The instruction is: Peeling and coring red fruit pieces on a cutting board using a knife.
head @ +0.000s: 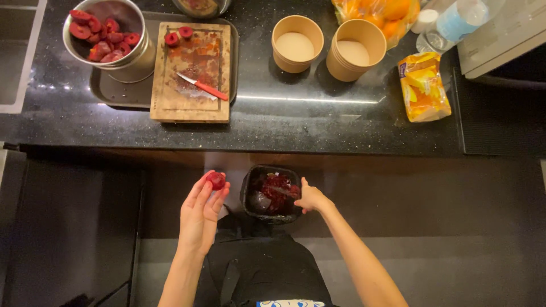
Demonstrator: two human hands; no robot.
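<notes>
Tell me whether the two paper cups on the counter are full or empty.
Empty, as far as shows: the left paper cup and the right paper cup stand upright on the black counter, their pale bare bottoms visible.

wooden cutting board [193, 108], red-handled knife [203, 86], two paper cups [297, 44], yellow snack bag [424, 86]

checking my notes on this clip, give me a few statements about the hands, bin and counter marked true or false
1. The left hand holds a red fruit piece. True.
2. The right hand holds the knife. False: the knife lies on the cutting board; the right hand is at the rim of the black bin.
3. The metal bowl holds red fruit pieces. True.
4. The two paper cups lie tipped over. False: both stand upright.
5. A yellow packet lies on the counter. True.
</notes>
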